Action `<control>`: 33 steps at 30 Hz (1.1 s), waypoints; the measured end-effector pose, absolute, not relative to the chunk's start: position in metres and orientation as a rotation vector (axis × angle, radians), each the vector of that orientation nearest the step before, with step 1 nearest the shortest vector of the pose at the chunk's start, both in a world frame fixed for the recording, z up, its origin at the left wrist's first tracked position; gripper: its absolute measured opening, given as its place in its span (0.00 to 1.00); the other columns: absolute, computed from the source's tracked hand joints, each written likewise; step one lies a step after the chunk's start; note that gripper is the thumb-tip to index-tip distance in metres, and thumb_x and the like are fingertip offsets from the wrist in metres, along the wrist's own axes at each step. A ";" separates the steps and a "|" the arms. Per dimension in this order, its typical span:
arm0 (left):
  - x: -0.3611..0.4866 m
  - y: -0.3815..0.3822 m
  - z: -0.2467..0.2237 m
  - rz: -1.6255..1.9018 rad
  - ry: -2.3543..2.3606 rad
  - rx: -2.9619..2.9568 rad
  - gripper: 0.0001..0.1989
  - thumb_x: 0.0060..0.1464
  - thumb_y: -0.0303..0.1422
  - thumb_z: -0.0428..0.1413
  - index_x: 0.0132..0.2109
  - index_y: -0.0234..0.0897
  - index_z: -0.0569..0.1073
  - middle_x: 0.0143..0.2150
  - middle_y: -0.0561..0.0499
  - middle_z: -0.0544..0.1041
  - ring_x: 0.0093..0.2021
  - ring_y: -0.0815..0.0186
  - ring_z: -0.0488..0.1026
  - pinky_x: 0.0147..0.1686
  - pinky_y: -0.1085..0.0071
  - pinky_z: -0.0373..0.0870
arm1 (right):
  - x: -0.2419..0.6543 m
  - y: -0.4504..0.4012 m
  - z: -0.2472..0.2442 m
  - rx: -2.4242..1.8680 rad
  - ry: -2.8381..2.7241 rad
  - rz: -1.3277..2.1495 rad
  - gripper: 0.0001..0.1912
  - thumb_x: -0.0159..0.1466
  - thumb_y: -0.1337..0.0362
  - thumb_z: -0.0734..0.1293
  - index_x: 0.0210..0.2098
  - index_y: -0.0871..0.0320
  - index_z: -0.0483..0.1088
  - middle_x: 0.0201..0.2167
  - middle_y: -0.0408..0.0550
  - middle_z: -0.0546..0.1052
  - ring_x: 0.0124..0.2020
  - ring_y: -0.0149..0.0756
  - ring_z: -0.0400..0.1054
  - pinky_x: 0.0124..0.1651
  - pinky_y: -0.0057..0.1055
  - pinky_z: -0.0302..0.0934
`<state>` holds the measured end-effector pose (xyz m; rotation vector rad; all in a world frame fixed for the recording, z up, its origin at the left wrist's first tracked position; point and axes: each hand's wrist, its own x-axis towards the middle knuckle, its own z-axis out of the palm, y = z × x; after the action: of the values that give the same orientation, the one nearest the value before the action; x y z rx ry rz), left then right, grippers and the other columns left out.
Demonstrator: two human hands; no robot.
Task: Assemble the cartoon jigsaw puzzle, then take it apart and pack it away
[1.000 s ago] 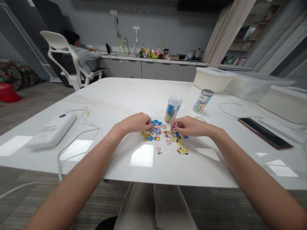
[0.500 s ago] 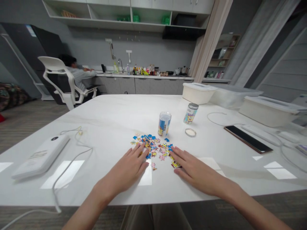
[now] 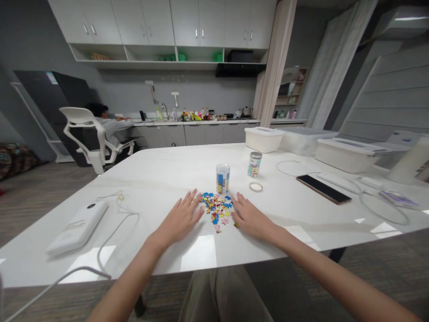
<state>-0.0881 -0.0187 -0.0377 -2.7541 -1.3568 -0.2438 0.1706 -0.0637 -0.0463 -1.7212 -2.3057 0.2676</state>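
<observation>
Small colourful jigsaw pieces lie in a loose heap on the white table. My left hand rests palm down at the heap's left edge, fingers spread and holding nothing. On the other side, my right hand lies flat with its fingers apart, touching pieces at the right edge; a yellow piece shows partly beneath it. Just behind the heap stands an open-looking clear can with a blue and yellow label. Farther right are a second printed can with a silver top and a ring-shaped lid.
A white power bank-like device with cables lies at the left. At the right are a dark phone-like slab, cables and lidded storage boxes. A person sits in a white chair beyond the table's far left.
The camera view has tilted up. Both hands have drawn in around the pieces, which now form a narrower, more compact heap.
</observation>
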 end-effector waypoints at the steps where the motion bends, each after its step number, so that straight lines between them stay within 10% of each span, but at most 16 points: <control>1: -0.093 -0.011 -0.038 -0.214 -1.403 -2.718 0.30 0.67 0.43 0.34 0.68 0.30 0.53 0.72 0.36 0.47 0.71 0.52 0.44 0.64 0.52 0.53 | 0.169 -0.065 -0.048 -1.759 -2.313 0.296 0.33 0.70 0.56 0.53 0.68 0.71 0.50 0.69 0.65 0.47 0.71 0.52 0.37 0.69 0.51 0.40; 13: -0.083 0.001 -0.052 -0.331 -1.268 -2.913 0.23 0.65 0.33 0.39 0.63 0.30 0.62 0.67 0.38 0.60 0.68 0.59 0.56 0.66 0.56 0.52 | 0.149 -0.041 -0.048 -1.332 -2.432 0.229 0.29 0.70 0.59 0.52 0.66 0.69 0.54 0.68 0.63 0.53 0.70 0.45 0.44 0.70 0.47 0.44; 20: -0.086 0.010 -0.039 -0.681 -1.465 -3.001 0.19 0.62 0.34 0.48 0.59 0.38 0.67 0.58 0.43 0.73 0.55 0.57 0.73 0.55 0.61 0.69 | 0.124 -0.008 -0.041 -1.254 -2.502 0.272 0.30 0.69 0.58 0.56 0.66 0.69 0.53 0.69 0.65 0.52 0.70 0.47 0.43 0.69 0.47 0.44; 33: -0.092 0.018 -0.017 -0.547 -1.130 -3.256 0.15 0.61 0.32 0.50 0.54 0.44 0.71 0.62 0.49 0.70 0.60 0.61 0.68 0.60 0.62 0.63 | 0.133 0.000 -0.035 -1.110 -2.540 0.455 0.28 0.67 0.60 0.60 0.63 0.66 0.59 0.64 0.62 0.63 0.67 0.47 0.53 0.66 0.44 0.51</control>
<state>-0.0919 0.0177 -0.0168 -3.2561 -1.1303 -0.5472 0.1327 -0.0001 -0.0353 -1.1095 -2.5403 0.4550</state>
